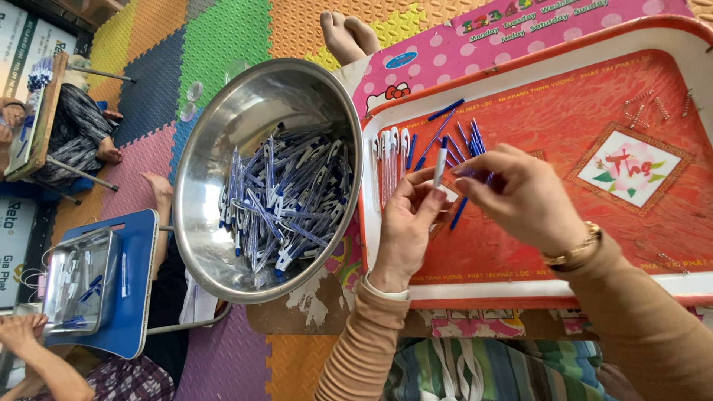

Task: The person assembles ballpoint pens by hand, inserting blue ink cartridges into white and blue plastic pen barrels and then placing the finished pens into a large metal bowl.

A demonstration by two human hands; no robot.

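We see the left hand (405,226) pinching a white pen barrel (440,165) upright over the red tray (564,126), while the right hand (520,194) closes its fingertips on a blue refill (468,172) just beside it. Loose blue refills (445,137) and white barrels (390,148) lie on the tray, and a steel bowl (223,126) heaped with pens sits on the counter (438,56) at the left.

Floor (223,44) covered in interlocking foam mats: yellow, green, dark blue, orange, pink, purple squares. Low tabletop (438,56) with a pink polka-dot printed surface, worn and chipped at its near edge. To the left, a small blue folding table (141,297) on metal legs, carrying a square metal tray (78,282). Further off, another small table (37,119), wood-edged. Even daylight, soft shadows.
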